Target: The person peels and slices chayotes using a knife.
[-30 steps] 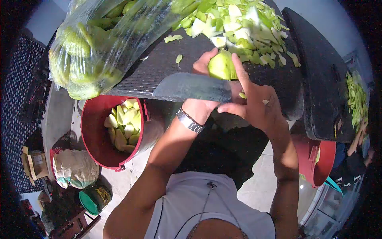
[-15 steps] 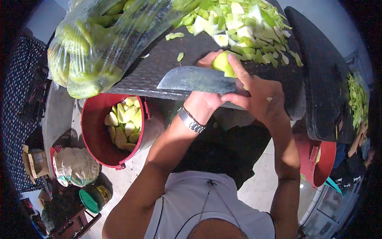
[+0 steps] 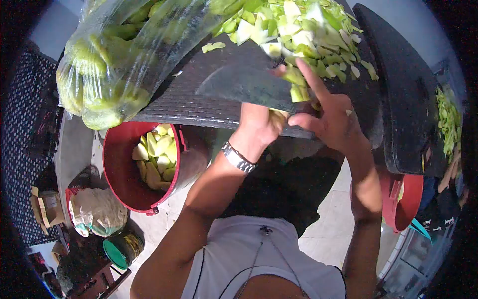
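Note:
My right hand (image 3: 334, 119) grips a broad-bladed knife (image 3: 239, 88) near its handle, index finger stretched out past the blade and thumb below. The blade points left and is slightly blurred. Behind it, my left hand (image 3: 264, 124), with a metal watch at the wrist, is closed around a green chayote (image 3: 299, 93); the blade hides most of those fingers and part of the chayote. Just beyond both hands, a heap of pale green cut pieces and peelings (image 3: 308, 37) lies on the dark woven tabletop (image 3: 199, 107).
A clear plastic bag (image 3: 104, 70) full of whole chayotes sits on the table's left. Below stands a red bucket (image 3: 112, 174) holding cut chayote. A dark table or board (image 3: 403, 94) and another red bucket (image 3: 413, 199) are at right, with another person's arm (image 3: 452, 169) near the edge.
The knife blade has tipped and blurred across the chayote, which is now seen less whole. My right index finger has straightened upward, and my left hand has turned slightly.

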Tool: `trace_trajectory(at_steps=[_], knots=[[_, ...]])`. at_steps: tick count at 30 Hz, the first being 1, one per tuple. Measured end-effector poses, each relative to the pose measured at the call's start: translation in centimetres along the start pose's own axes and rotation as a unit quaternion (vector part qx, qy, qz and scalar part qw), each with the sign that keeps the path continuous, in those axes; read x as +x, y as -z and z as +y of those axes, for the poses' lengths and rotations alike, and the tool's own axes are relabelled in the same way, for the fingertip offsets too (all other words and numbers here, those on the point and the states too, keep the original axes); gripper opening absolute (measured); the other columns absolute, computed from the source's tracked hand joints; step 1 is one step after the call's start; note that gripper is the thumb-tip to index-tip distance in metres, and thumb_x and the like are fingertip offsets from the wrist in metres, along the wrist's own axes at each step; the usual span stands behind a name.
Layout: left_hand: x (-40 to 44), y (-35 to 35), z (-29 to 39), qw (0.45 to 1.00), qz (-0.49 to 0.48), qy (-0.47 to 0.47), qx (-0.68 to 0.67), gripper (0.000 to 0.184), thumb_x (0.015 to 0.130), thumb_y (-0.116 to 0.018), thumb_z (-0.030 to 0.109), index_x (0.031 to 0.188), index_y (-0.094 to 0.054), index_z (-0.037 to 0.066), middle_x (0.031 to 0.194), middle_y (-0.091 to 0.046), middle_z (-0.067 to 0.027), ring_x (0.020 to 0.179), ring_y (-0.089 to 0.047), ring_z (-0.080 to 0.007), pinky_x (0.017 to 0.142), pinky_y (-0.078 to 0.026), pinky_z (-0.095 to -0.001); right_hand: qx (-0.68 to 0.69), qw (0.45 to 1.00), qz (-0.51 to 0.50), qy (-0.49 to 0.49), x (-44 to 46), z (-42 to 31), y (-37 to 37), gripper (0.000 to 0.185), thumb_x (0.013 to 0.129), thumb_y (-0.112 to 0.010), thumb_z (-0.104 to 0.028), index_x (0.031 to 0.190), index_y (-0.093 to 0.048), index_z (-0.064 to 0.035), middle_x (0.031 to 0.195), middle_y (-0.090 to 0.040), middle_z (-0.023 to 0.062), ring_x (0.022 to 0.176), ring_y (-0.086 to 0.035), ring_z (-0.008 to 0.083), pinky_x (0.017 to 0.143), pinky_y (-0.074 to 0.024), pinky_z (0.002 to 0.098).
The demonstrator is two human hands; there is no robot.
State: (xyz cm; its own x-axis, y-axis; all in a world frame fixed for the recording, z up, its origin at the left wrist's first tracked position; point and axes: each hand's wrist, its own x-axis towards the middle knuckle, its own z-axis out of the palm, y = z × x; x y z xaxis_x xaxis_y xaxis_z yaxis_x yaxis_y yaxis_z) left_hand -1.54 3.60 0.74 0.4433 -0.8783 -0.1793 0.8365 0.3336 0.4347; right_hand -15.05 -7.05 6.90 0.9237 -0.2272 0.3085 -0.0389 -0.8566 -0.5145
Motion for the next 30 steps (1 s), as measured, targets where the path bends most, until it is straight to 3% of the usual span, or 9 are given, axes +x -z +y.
trace_trajectory(at_steps=[6, 7, 10, 16, 19, 22, 24, 27, 30], knots=[[1.2, -0.4, 1.7, 0.984, -0.131, 0.084, -0.081, 0.034, 0.100, -0.054, 0.035, 0.110, -0.068, 0.006, 0.097, -0.074, -0.0100, 0.084, -0.071, -0.0272, 0.078, -0.059, -0.0401, 0.026, 0.998, -0.004, -0.059, 0.1, -0.4, -1.0, 0.106, 0.078, -0.084, -0.042, 0.160, -0.023, -0.0115, 0.084, -0.070, 0.0193, 0.081, -0.073, 0.0359, 0.074, -0.0546, 0.0389], [1.1, -0.6, 1.7, 0.989, -0.107, 0.072, -0.071, 0.035, 0.099, -0.055, 0.037, 0.109, -0.067, 0.005, 0.095, -0.073, -0.0107, 0.082, -0.071, -0.0274, 0.075, -0.059, -0.0399, 0.018, 0.998, -0.013, -0.059, 0.0, -0.4, -1.0, 0.107, 0.077, -0.085, -0.040, 0.160, -0.023, -0.0113, 0.084, -0.070, 0.0189, 0.080, -0.073, 0.0354, 0.073, -0.0547, 0.0386], [0.7, -1.1, 1.6, 0.995, -0.058, 0.057, -0.058, 0.039, 0.096, -0.056, 0.040, 0.106, -0.065, 0.003, 0.089, -0.071, -0.0122, 0.076, -0.070, -0.0274, 0.069, -0.059, -0.0396, -0.034, 0.999, 0.010, 0.006, 0.1, 0.3, -1.8, 0.112, 0.077, -0.081, -0.054, 0.159, -0.020, -0.0062, 0.086, -0.072, 0.0152, 0.078, -0.073, 0.0368, 0.070, -0.0581, 0.0441], [1.0, -0.7, 1.1, 1.000, -0.025, 0.006, 0.002, 0.033, 0.096, -0.059, 0.036, 0.102, -0.064, 0.005, 0.089, -0.070, -0.0106, 0.076, -0.070, -0.0255, 0.069, -0.058, -0.0393, -0.037, 0.999, 0.017, 0.026, 0.5, 1.1, -2.0, 0.102, 0.080, -0.082, -0.044, 0.158, -0.026, -0.0095, 0.086, -0.072, 0.0174, 0.080, -0.072, 0.0394, 0.071, -0.0581, 0.0451], [0.6, -0.6, 0.8, 0.999, 0.012, -0.039, 0.006, 0.026, 0.096, -0.060, 0.031, 0.105, -0.064, 0.007, 0.094, -0.069, -0.0081, 0.083, -0.069, -0.0240, 0.077, -0.058, -0.0390, 0.035, 0.998, -0.015, -0.042, 0.6, 0.8, -1.7, 0.093, 0.082, -0.082, -0.026, 0.158, -0.030, -0.0139, 0.099, -0.071, 0.0240, 0.099, -0.069, 0.0434, 0.079, -0.0549, 0.0409], [1.5, 0.5, 0.4, 0.996, 0.014, -0.079, 0.036, 0.024, 0.096, -0.061, 0.029, 0.106, -0.063, 0.007, 0.094, -0.068, -0.0081, 0.084, -0.069, -0.0226, 0.077, -0.058, -0.0383, 0.102, 0.993, -0.021, -0.057, 0.7, 0.1, -1.3, 0.088, 0.084, -0.080, -0.024, 0.157, -0.032, -0.0136, 0.105, -0.069, 0.0280, 0.106, -0.066, 0.0450, 0.082, -0.0541, 0.0418], [1.6, 0.5, 0.0, 0.987, 0.049, -0.128, 0.081, 0.022, 0.096, -0.061, 0.026, 0.105, -0.063, 0.007, 0.092, -0.067, -0.0078, 0.084, -0.069, -0.0208, 0.077, -0.059, -0.0378, 0.073, 0.996, 0.012, -0.042, 0.6, 0.5, -1.9, 0.081, 0.087, -0.077, -0.027, 0.155, -0.035, -0.0112, 0.101, -0.071, 0.0253, 0.098, -0.070, 0.0417, 0.080, -0.0542, 0.0407], [0.5, -0.4, -0.5, 0.967, 0.060, -0.167, 0.181, 0.008, 0.095, -0.063, 0.012, 0.088, -0.062, 0.008, 0.080, -0.060, 0.0008, 0.077, -0.060, -0.0105, 0.070, -0.051, -0.0273, 0.109, 0.990, 0.061, -0.070, 1.4, 1.9, -2.1, 0.072, 0.092, -0.071, -0.042, 0.149, -0.043, -0.0072, 0.091, -0.071, 0.0196, 0.084, -0.072, 0.0344, 0.076, -0.0561, 0.0400], [0.3, -2.0, -0.6, 0.967, 0.075, -0.168, 0.178, 0.017, 0.097, -0.063, 0.015, 0.082, -0.060, 0.007, 0.083, -0.063, 0.0004, 0.078, -0.060, -0.0086, 0.069, -0.049, -0.0262, 0.202, 0.969, 0.056, -0.130, 1.9, 2.5, -1.9, 0.066, 0.096, -0.063, -0.049, 0.142, -0.050, -0.0035, 0.090, -0.071, 0.0169, 0.073, -0.071, 0.0285, 0.073, -0.0569, 0.0407]])
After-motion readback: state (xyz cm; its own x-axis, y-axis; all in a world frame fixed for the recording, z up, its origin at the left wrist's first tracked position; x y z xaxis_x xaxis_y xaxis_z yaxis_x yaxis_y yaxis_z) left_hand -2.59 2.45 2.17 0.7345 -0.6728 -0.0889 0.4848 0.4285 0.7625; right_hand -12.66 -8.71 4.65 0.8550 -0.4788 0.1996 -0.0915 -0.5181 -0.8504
